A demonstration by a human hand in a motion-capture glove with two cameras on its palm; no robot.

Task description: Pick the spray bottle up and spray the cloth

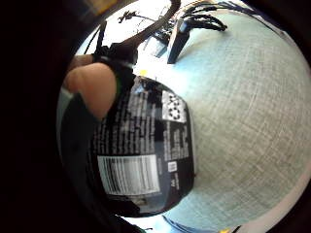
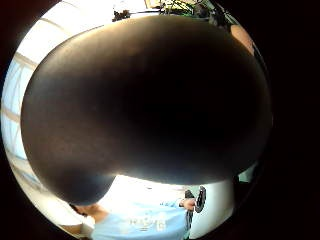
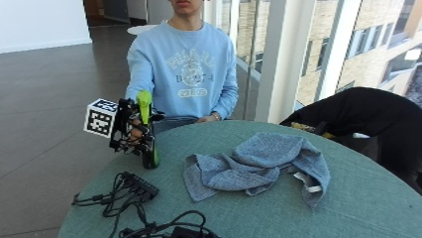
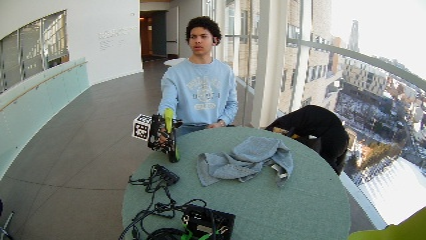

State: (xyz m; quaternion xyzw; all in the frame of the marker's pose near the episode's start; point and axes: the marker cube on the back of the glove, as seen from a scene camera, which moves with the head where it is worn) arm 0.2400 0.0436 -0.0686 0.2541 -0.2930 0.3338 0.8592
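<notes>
right hand (image 3: 133, 130) grips glossy black spray bottle (image 3: 149, 144) upright | crumpled blue-grey terry cloth (image 3: 257, 163) beside

The round table (image 3: 369, 208) carries one spray bottle (image 3: 147, 134), one crumpled grey cloth (image 3: 260, 163) and one bundle of black cables (image 3: 131, 191).

spray bottle (image 3: 149, 131) upright at table (image 3: 369, 208) edge, cloth (image 3: 257, 163) beside it
</notes>
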